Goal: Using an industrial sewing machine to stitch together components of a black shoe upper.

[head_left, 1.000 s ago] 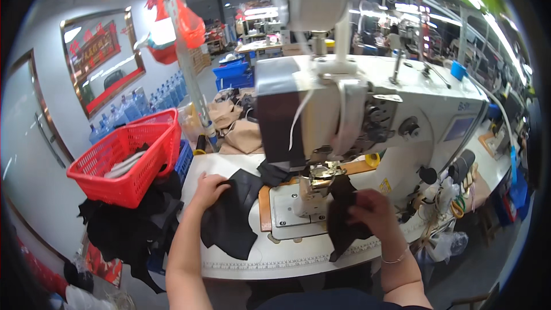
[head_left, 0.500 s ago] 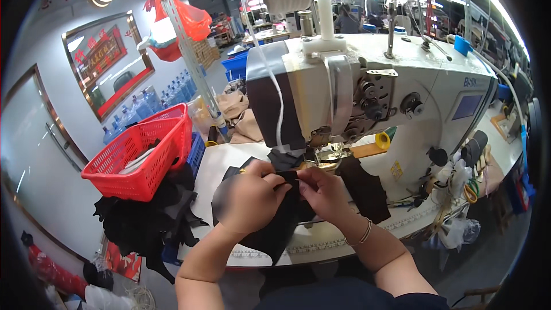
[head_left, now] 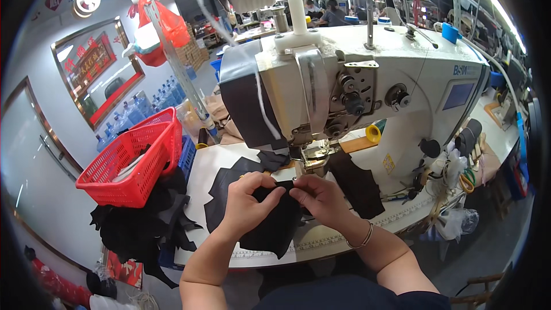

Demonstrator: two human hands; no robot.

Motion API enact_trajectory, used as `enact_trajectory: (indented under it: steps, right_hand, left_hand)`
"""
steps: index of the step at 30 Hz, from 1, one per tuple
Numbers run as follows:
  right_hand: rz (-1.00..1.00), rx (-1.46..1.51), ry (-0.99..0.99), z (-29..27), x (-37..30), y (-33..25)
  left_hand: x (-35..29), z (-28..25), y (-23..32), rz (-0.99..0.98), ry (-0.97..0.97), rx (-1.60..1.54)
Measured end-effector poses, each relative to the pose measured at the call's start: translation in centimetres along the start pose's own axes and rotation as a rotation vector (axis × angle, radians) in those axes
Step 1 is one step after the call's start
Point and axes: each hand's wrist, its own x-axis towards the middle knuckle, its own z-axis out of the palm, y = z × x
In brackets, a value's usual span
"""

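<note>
While both hands pinch black fabric [head_left: 275, 218], a red-framed sign [head_left: 94, 66] hangs left.

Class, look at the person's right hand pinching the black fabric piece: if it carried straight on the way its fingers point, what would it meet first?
The right hand points left, toward the left hand, which pinches the same black fabric piece. It would most likely meet the left hand's fingertips first; they look almost touching, though depth is unclear.

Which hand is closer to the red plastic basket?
Left. The left hand pinches the black fabric piece on the side of the red plastic basket. The right hand holds the same piece on the far side, beyond the left hand.
</note>
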Motion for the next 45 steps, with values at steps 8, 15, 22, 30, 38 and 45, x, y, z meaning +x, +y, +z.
enact_trajectory:
  steps: [8, 15, 22, 30, 38, 45]
  right_hand:
    - [0.043, 0.063, -0.07, -0.4, 0.2, 0.6]
    - [0.127, 0.147, -0.062, -1.6, 0.8, 2.3]
    - [0.355, 0.108, -0.168, -3.9, 1.5, 3.2]
    - [0.356, 0.29, -0.113, -4.2, 1.7, 3.3]
    - [0.348, 0.208, -0.101, -3.8, 1.6, 3.5]
    - [0.28, 0.205, -0.052, -3.7, 1.5, 3.4]
  left_hand:
    - [-0.4, 0.7, -0.6, -0.186, 0.012, -0.184]
    - [1.1, 2.2, -2.3, -0.305, -0.167, -0.355]
    - [4.3, 5.4, -6.7, -0.623, -0.179, -0.708]
    - [5.5, 5.8, -6.7, -0.683, -0.167, -0.758]
    - [5.6, 5.8, -7.6, -0.727, -0.173, -0.799]
    - [5.4, 6.5, -8.0, -0.563, -0.073, -0.871]
